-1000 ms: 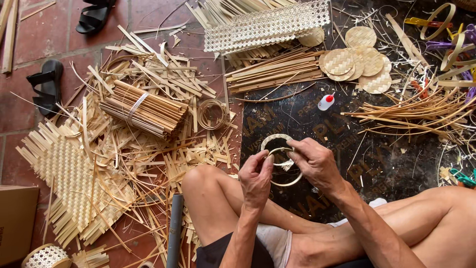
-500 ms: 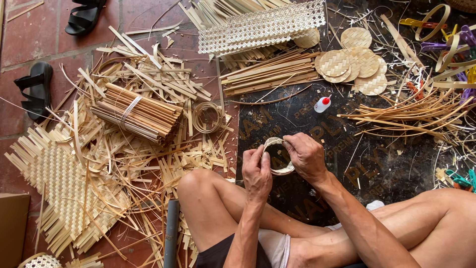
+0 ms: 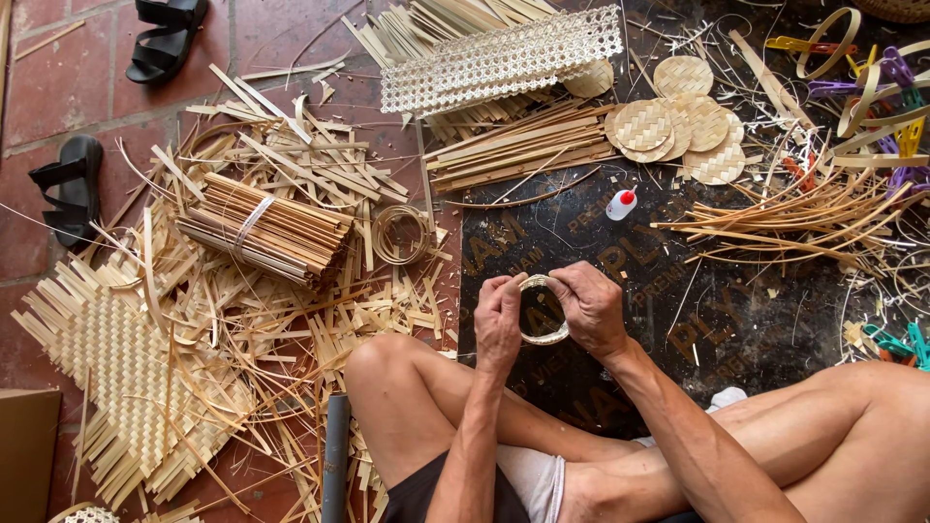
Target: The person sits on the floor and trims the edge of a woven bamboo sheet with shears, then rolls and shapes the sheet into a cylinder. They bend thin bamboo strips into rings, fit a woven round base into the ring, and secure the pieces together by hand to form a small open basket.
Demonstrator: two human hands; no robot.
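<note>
1. Red tile floor (image 3: pixel 58 87): black sandals (image 3: pixel 68 189), woven mat (image 3: pixel 107 378), tied bundle of bamboo strips (image 3: pixel 262 228), loose offcuts.
2. Dark board (image 3: pixel 756 320): woven discs (image 3: pixel 678 121), small glue bottle (image 3: pixel 621 204), lattice panel (image 3: pixel 499 60).

Small white red-capped bottle (image 3: pixel 621 204), mid-floor.

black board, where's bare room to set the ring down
Bare board lies right of the right hand, below the loose strips. A smaller patch sits between the glue bottle and the hands holding the ring. Left of the left hand, scraps crowd the floor.
</note>
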